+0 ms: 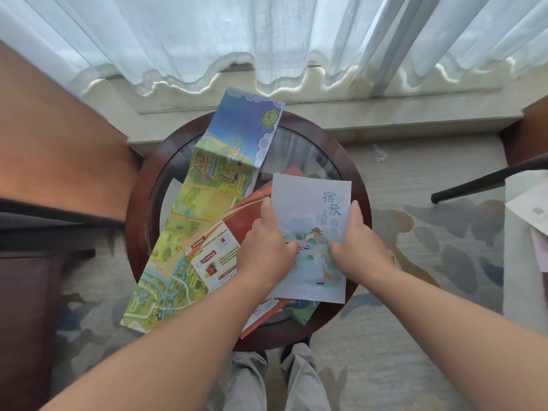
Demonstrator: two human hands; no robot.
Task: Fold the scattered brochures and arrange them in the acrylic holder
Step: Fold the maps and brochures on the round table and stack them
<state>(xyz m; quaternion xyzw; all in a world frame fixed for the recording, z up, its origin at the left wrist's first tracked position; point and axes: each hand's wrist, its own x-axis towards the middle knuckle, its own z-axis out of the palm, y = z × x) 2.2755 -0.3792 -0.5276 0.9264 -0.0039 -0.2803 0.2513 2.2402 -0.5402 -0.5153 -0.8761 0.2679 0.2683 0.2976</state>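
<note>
Nearest: left hand (268, 247) and right hand (360, 244) both pinching the pale blue brochure (311, 209), thumbs on the cover, fingers tucked behind, one per side edge. Looks folded already, held just above the round glass table (360, 185). Best bet: square the edges, run a thumb down the crease so it stays flat. Underneath, red brochure (228, 244) overlapping the long map brochure (189, 221), open, stretching from the near left rim to the far edge by the curtain (267, 40). No acrylic holder in view, so worth locating first
</note>
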